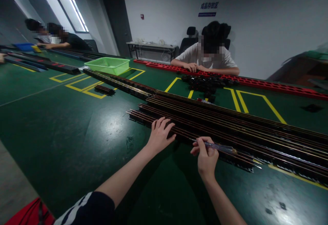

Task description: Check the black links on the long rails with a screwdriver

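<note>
My left hand [161,136] lies with its fingers spread on the nearest of several long dark strips [143,117], which carry thin copper-coloured rods along their length. In my right hand [207,156] is a slim screwdriver [221,148] with a clear, purplish handle. Its thin shaft points left, toward the strip beside my left hand; whether the tip touches the strip I cannot tell. Behind these, more long strips with metallic lines [230,119] lie side by side, running off to the right.
A green basket [107,65] and a short bundle of rods [104,89] are at the left. Across the green table [77,129], a person [210,54] sits behind a pile of black parts [205,85] and a long red rail [282,86]. Other people sit far left.
</note>
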`<state>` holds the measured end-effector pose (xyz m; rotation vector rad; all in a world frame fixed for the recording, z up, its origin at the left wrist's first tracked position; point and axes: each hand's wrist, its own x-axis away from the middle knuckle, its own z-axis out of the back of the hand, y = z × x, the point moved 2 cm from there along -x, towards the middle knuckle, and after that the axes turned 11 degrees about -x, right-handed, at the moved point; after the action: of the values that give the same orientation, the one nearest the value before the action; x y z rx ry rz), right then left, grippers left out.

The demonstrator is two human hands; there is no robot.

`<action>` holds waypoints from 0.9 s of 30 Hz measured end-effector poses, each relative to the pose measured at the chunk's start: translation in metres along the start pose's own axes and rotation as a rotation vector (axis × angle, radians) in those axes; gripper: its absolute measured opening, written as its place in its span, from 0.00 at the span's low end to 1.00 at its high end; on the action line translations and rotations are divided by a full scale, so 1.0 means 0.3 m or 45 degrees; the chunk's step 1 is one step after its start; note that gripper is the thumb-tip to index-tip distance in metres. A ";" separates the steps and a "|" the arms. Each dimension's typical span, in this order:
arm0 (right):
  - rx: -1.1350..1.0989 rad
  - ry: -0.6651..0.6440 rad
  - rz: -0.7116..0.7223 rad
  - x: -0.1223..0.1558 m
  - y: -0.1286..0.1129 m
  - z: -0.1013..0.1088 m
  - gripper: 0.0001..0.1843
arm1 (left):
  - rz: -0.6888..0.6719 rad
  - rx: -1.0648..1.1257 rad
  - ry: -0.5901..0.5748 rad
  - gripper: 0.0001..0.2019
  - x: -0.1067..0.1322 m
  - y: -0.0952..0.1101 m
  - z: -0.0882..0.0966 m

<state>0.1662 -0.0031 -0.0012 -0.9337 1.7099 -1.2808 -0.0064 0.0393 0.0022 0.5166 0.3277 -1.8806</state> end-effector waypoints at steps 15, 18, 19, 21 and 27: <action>0.012 -0.011 0.026 -0.006 -0.002 0.001 0.16 | 0.005 -0.006 0.004 0.17 0.002 -0.001 0.000; 0.013 -0.018 0.024 -0.005 -0.004 0.002 0.16 | 0.005 -0.005 -0.001 0.17 0.002 -0.001 -0.001; 0.012 -0.022 0.020 -0.005 -0.005 0.002 0.16 | 0.006 -0.004 0.001 0.17 0.002 -0.001 -0.001; 0.006 -0.026 0.014 -0.004 -0.005 0.003 0.16 | 0.008 -0.004 0.005 0.17 0.002 -0.001 -0.001; 0.011 -0.016 0.007 -0.004 -0.004 0.002 0.16 | 0.005 -0.004 0.000 0.17 0.001 0.000 0.001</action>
<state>0.1673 -0.0026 0.0002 -0.9295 1.6952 -1.2751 -0.0066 0.0388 0.0022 0.5146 0.3293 -1.8762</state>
